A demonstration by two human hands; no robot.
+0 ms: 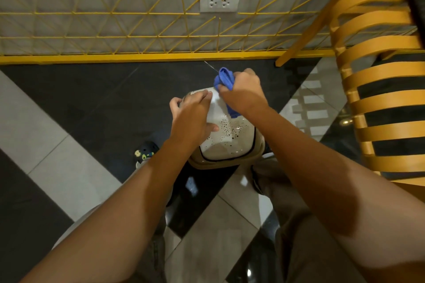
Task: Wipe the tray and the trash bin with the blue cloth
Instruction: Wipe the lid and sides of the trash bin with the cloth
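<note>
A small cream trash bin (pixel 226 145) with black speckles and a black line near its rim lies tilted on the floor between my feet, its mouth toward me. My left hand (pixel 193 117) grips the bin's upper side, fingers over it and thumb on its speckled face. My right hand (pixel 242 89) holds the bunched blue cloth (pixel 224 79) against the bin's far top edge; a strip of cloth hangs down below the wrist. No tray is in view.
A yellow slatted chair (pixel 377 89) stands close on the right. A yellow wire grid (pixel 138 18) with a wall socket (pixel 219 1) behind it runs along the far side. The floor is black and grey tile. A dark shoe (pixel 146 151) shows by my left forearm.
</note>
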